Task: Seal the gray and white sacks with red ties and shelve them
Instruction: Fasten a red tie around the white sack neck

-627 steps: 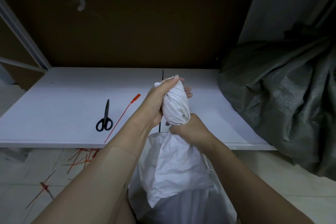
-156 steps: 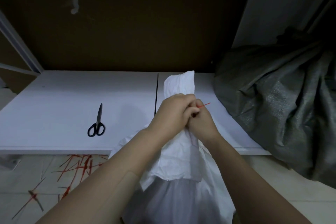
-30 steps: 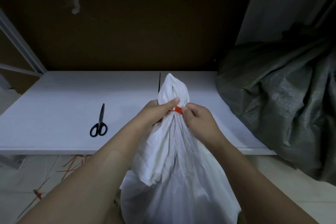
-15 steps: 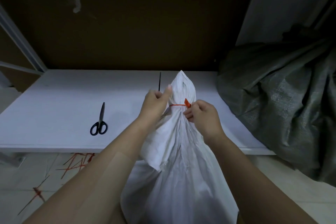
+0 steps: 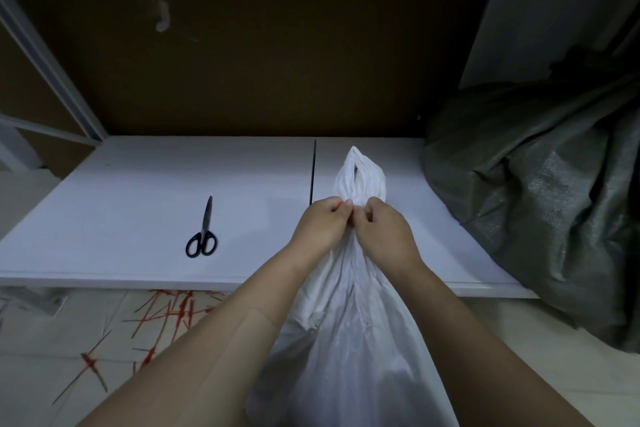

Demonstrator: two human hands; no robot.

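As left hand [image 5: 320, 229] and right hand [image 5: 384, 236] pinch thin red plastic tie [image 5: 340, 204]:
I advise cinching white woven sack [image 5: 349, 340] neck fully tight.

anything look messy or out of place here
Yes: red ties lie scattered criss-cross on the floor below the front edge of the shelf, like litter. The gray sack slumps over the right end of the shelf, partly off it.
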